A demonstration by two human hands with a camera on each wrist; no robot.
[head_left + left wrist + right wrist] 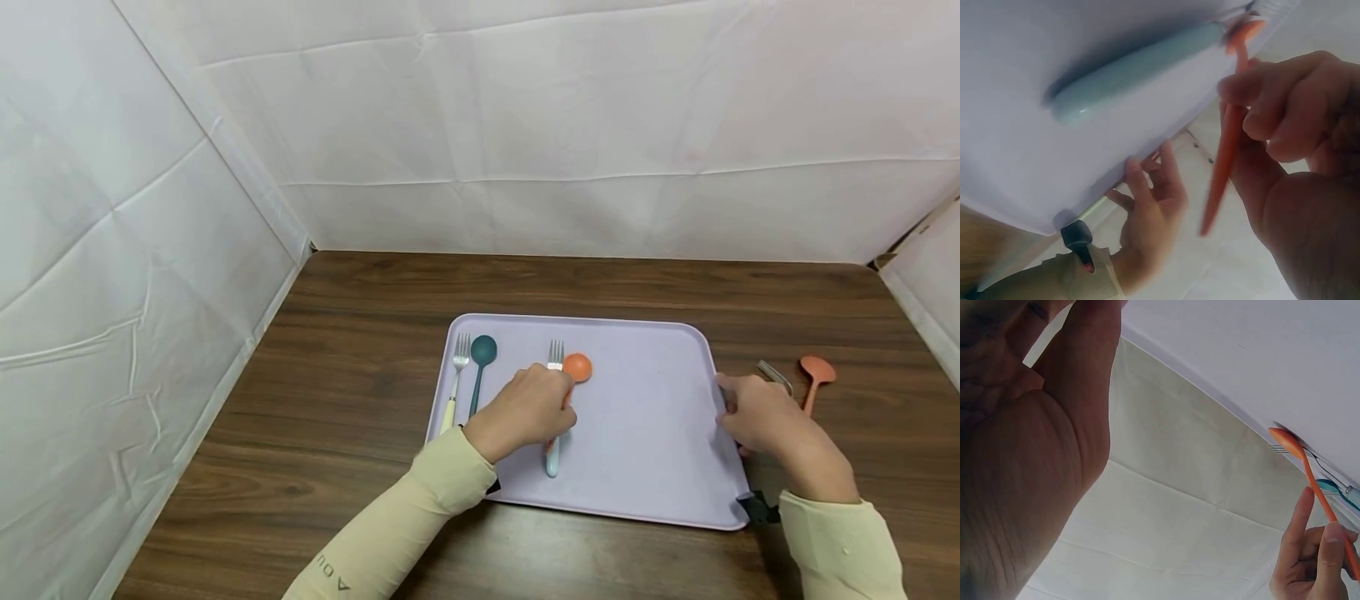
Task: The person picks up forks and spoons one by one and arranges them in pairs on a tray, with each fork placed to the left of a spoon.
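My left hand [532, 404] pinches the handle of an orange spoon [1229, 144] between thumb and fingers, over the lilac tray [645, 433]. The spoon's bowl points to the far side, beside a fork with a light blue handle [552, 465] that lies on the tray, partly hidden by the hand. On the tray's left part lie a dark teal spoon [483, 351] and a fork with a pale yellow handle [448, 415], side by side. My right hand [761, 412] holds the tray's right rim, fingertips at the edge.
To the right of the tray, on the dark wooden table [360, 375], lie a coral spoon [817, 369] and a bent metal piece [775, 375], partly hidden by the right hand. White cloth walls [525, 125] enclose the back and sides.
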